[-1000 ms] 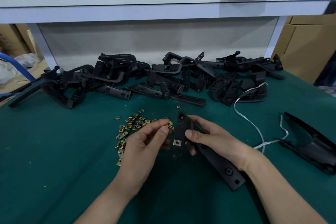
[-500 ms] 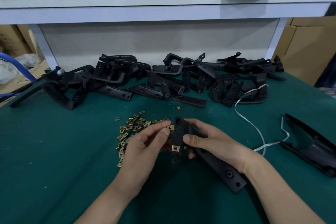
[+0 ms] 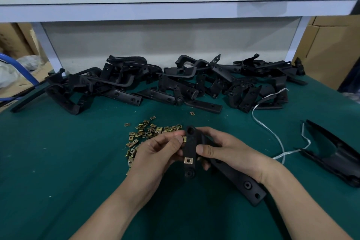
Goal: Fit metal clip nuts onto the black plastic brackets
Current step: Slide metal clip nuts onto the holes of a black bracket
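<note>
My right hand (image 3: pixel 226 152) grips a black plastic bracket (image 3: pixel 190 148) held upright above the green table, its long arm (image 3: pixel 239 181) running down to the right. One brass clip nut (image 3: pixel 188 160) sits clipped on the bracket's lower part. My left hand (image 3: pixel 155 152) pinches a second clip nut (image 3: pixel 184 139) between thumb and forefinger, pressed against the bracket's left edge higher up. A loose pile of clip nuts (image 3: pixel 148 132) lies on the table just behind and left of my left hand.
A long heap of black brackets (image 3: pixel 171 84) lies across the back of the green table (image 3: pixel 58 161). A white strap (image 3: pixel 272 132) curls at the right beside a large black plastic part (image 3: pixel 335 154). One stray nut (image 3: pixel 192 113) lies near the heap. A shelf runs overhead.
My left hand has brought the second clip nut from beside the bracket's top end down against its left edge. The bracket sits slightly lower and more upright.
</note>
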Action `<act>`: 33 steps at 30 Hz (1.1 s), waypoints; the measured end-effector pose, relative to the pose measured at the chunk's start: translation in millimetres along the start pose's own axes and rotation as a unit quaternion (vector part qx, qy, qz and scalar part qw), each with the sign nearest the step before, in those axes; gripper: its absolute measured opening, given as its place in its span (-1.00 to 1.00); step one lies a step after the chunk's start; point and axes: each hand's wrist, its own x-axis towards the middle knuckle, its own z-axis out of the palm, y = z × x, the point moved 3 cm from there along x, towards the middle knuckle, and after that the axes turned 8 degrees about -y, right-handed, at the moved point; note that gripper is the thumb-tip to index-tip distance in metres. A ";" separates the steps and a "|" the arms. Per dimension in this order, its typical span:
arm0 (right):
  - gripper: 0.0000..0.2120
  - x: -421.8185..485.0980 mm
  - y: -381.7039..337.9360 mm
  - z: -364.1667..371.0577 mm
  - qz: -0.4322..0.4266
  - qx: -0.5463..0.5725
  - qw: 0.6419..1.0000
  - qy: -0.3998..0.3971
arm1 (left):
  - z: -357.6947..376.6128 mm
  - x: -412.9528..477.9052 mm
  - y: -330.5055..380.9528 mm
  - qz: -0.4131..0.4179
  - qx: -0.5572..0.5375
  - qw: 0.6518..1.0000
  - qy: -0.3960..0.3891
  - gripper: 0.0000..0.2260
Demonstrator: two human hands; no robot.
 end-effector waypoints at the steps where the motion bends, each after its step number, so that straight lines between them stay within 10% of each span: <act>1: -0.52 0.2 -0.5 0.4 -0.001 -0.003 1.000 -0.001 | -0.1 -0.2 0.0 -0.002 0.002 1.000 0.002 -0.72; 33: -0.56 -0.8 -2.4 2.2 -0.007 -0.047 0.999 -0.024 | 5.6 -7.2 4.5 0.003 0.022 1.000 -0.005 -0.76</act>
